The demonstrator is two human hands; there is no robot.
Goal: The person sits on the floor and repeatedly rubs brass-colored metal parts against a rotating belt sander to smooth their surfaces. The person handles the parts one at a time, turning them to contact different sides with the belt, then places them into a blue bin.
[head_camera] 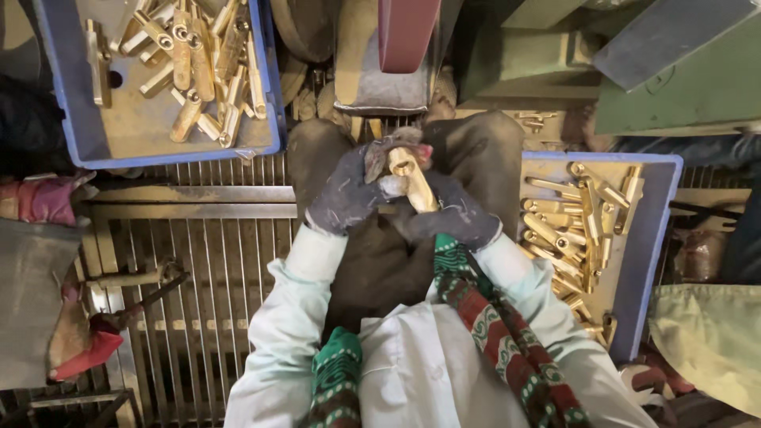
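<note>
A brass fitting is held before the belt sander, flanked by trays: left tray, right tray.

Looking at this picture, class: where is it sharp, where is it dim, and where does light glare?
Head view: the brass piece between the gloved left hand and right hand is fairly sharp; brass parts in the blue trays gleam warmly; the floor grating lies dim; the edges bend slightly.

We grip a brass part upright between our gloved left hand and right hand over our lap, with a blue tray of brass parts at left and another tray at right.
</note>
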